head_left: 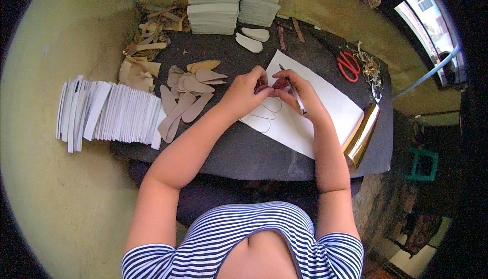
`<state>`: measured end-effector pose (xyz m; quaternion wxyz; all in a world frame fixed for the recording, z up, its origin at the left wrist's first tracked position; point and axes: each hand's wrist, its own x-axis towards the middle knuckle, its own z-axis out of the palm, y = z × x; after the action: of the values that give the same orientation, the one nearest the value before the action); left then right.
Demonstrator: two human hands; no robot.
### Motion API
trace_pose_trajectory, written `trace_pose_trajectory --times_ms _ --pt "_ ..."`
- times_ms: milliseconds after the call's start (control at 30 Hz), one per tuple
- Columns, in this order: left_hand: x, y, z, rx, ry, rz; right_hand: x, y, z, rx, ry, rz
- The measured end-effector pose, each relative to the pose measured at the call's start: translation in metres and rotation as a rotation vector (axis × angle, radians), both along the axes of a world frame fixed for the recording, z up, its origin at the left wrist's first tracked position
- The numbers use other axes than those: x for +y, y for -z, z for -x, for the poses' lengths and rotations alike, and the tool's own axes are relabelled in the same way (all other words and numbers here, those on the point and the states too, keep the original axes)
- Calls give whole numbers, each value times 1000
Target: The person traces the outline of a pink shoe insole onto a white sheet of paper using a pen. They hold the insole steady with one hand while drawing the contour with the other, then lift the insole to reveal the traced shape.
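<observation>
My left hand (246,95) and my right hand (301,92) meet at the fingertips above a white sheet (325,111). The left fingers are bent and pinched together; anything between them is hidden. A clear pen with a dark tip (296,98) lies across my right hand, tucked among its fingers, tip pointing away from me. Curved, rounded outlines (265,116) are drawn on the sheet beneath my left hand. The sheet's near right end curls up and shows a shiny gold side (363,135). Beside my left forearm lie several beige insole-shaped pieces (190,85).
A dark table (229,152) bears everything. White strips (119,112) stand in a row at left. Scraps (147,45) and tall white stacks (214,4) line the far side, near two white insole-shaped pieces (249,44). Red-handled scissors (348,67) and metallic offcuts (373,70) lie at right.
</observation>
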<state>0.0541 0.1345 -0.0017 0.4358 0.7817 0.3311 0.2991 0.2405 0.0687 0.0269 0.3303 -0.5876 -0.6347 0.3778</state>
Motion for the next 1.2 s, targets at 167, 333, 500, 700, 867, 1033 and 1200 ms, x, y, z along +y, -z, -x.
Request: trace_pose_trajectory --times_ms 167,333,500,700,867,1033,1200 --pt "2 10 -7 93 15 -174 -6 16 -2 18 59 -53" --pt "5 13 -14 113 -4 -366 -5 19 -1 -51 101 -89" --pt "8 14 0 66 -27 -239 -5 22 -1 -81 102 -144" --pt "13 7 5 153 86 -259 -5 20 -4 -70 63 -134" --pt "15 6 9 138 136 -241 -8 12 -4 -103 13 -168" --pt "16 5 14 158 172 -233 -7 13 -6 -74 -1 -134" --pt "17 1 16 178 207 -191 -8 11 -5 -77 7 -102"
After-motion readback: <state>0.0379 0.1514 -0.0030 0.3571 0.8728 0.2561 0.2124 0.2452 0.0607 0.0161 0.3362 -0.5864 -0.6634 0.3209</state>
